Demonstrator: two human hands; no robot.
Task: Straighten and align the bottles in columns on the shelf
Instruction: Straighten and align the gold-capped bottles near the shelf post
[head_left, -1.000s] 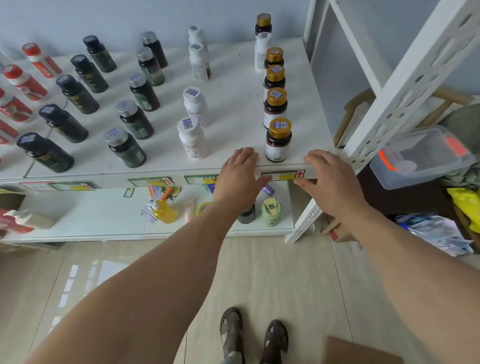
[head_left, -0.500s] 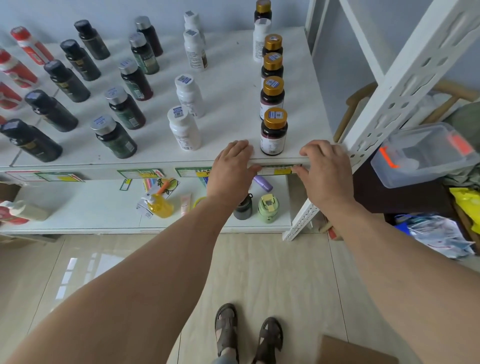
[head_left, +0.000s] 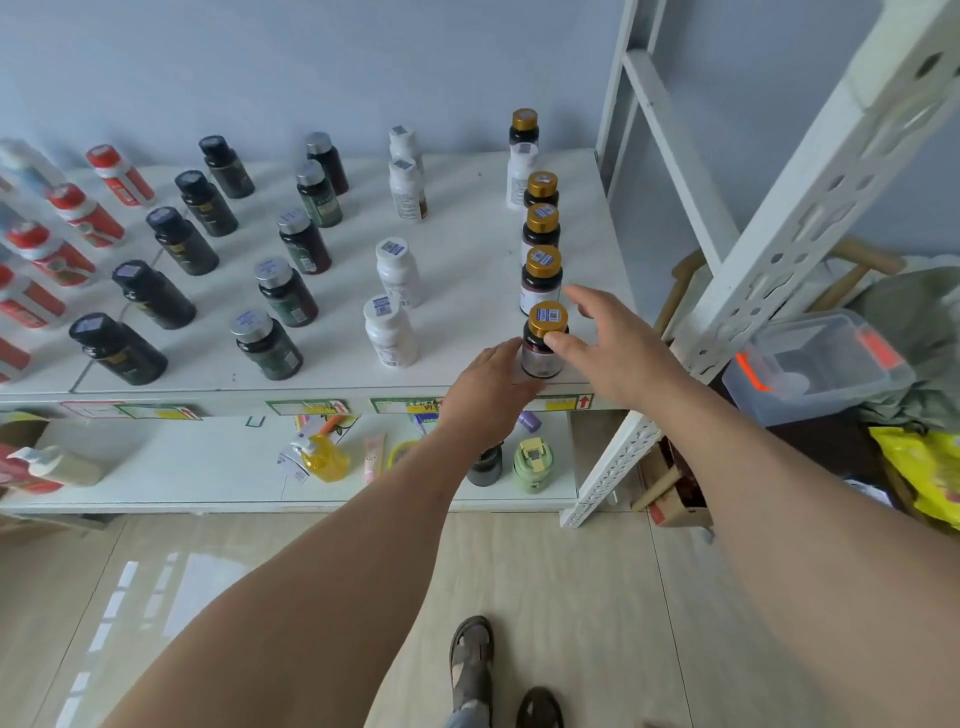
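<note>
Both grips bracket the front gold-capped bottle (head_left: 543, 340) at the shelf (head_left: 467, 260) edge: left hand (head_left: 488, 395) touches its side, right hand (head_left: 613, 348) thumb at its neck, fingers loosely spread. Next, I'd judge, nudge it in line with the gold caps behind.

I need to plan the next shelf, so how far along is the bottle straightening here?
The black-capped, silver-capped and white bottle columns already stand in fairly straight lines. In hand: the left hand and right hand flank the front gold-capped bottle at the shelf edge. Left: the white bottle standing within the gold-capped column.
</note>
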